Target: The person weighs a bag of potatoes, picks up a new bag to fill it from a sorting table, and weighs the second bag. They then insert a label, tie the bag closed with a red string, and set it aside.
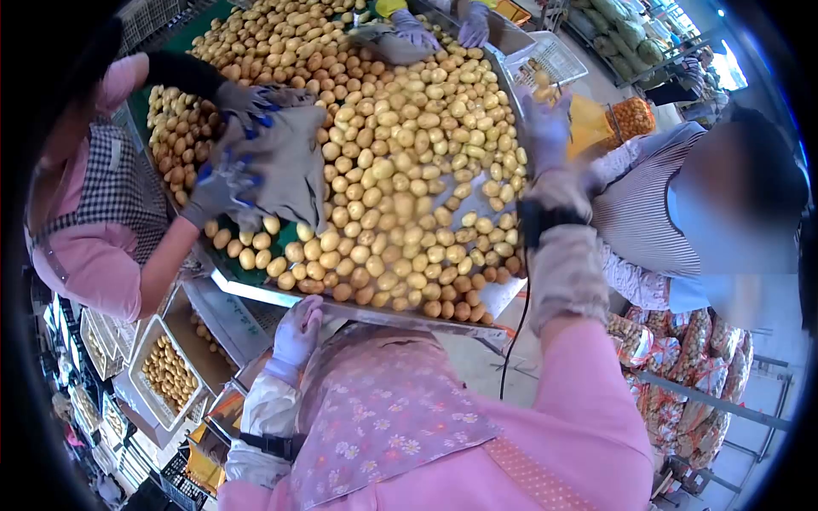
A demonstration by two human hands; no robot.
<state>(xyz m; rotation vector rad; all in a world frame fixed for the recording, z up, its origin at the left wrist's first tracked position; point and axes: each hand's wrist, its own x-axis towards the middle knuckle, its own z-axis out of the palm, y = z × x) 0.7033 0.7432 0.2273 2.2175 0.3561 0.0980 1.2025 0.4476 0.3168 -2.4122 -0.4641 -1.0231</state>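
A big sorting table [256, 294] is heaped with yellow and brown potatoes [409, 170]. My left hand [296, 334], in a pale lilac glove, sits just below the table's near edge with its fingers curled; I see nothing in it. My right hand [545, 128], in a light glove and a long beige sleeve, is raised over the table's right edge, blurred, with its fingers apart and empty. I wear a pink top and a floral apron [383, 409].
A co-worker in pink on the left holds a grey sack [285, 162] over the potatoes with blue-tipped gloves. Another person in a striped shirt [639, 204] stands at right. Gloved hands [413, 30] work at the far end. Crates of potatoes [168, 375] stand lower left, net bags [682, 358] lower right.
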